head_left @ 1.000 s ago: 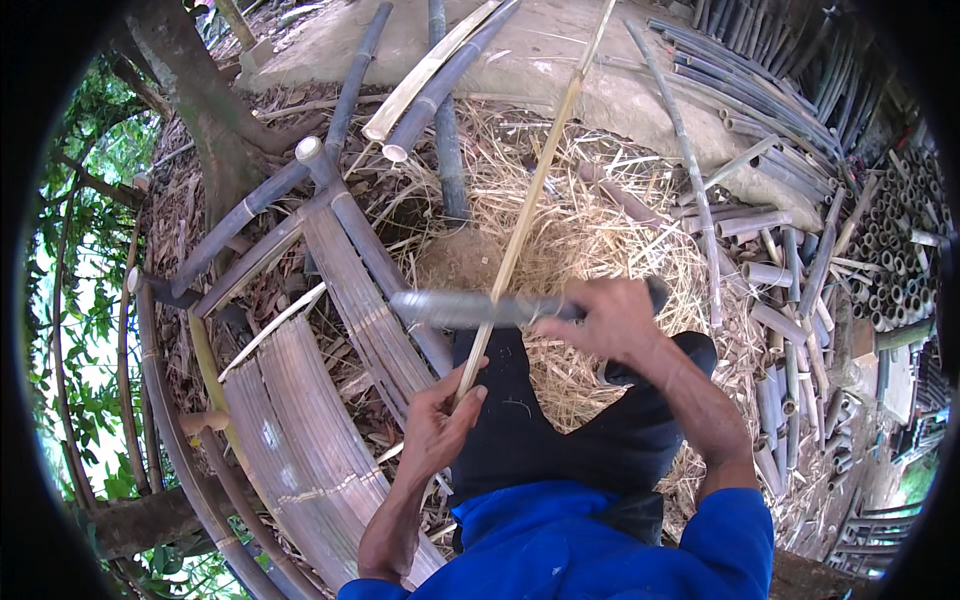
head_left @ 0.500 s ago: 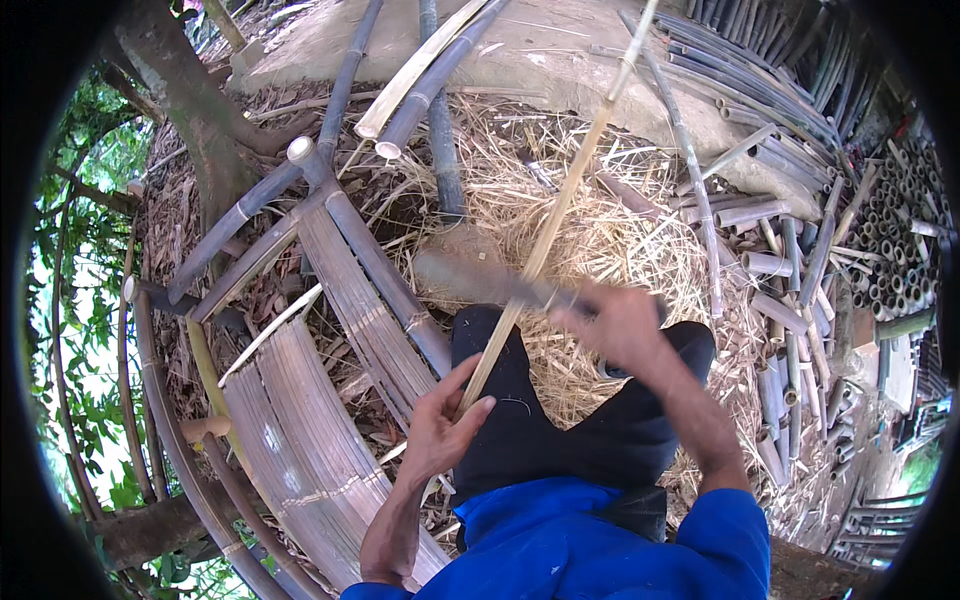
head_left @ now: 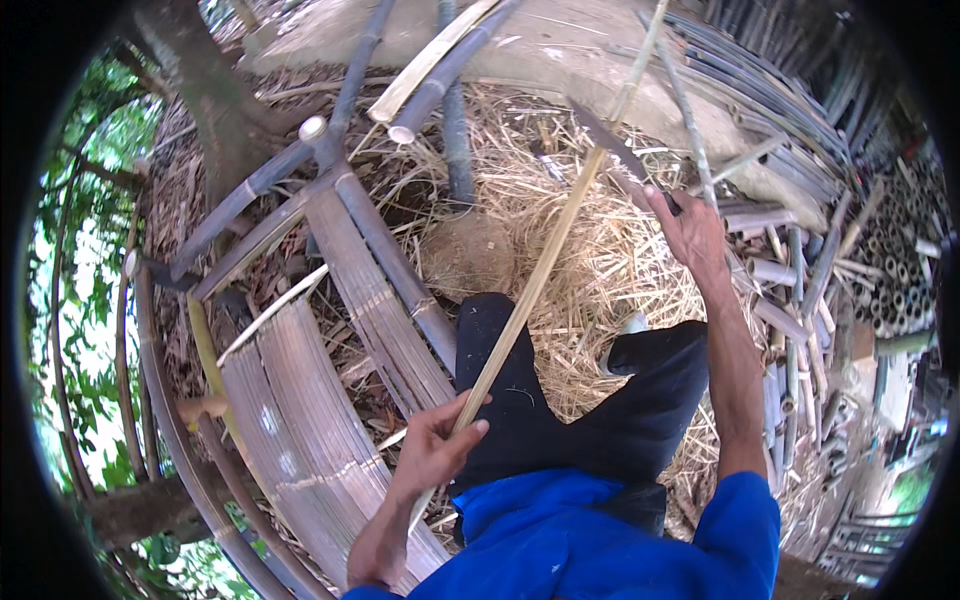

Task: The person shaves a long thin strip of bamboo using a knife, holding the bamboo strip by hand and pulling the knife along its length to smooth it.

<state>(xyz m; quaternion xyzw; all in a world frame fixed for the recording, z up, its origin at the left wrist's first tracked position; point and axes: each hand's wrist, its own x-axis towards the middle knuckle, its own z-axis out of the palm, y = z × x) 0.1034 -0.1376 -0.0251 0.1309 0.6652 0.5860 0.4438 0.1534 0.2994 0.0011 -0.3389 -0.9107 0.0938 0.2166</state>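
Yellowish, long, flat bamboo strip (head_left: 543, 271), held by the left hand (head_left: 438, 446), its long axis slanting far-right; the right hand (head_left: 694, 236) grips a dark, long-bladed knife (head_left: 628, 160) pointing far-left.

The far end of the bamboo strip (head_left: 536, 280) passes the top edge; its near end is unclear around the left fingers (head_left: 466, 437); right fingers (head_left: 657, 202) mostly hide the handle of the knife (head_left: 611, 140); the lower edge crops the blue shirt (head_left: 570, 540)
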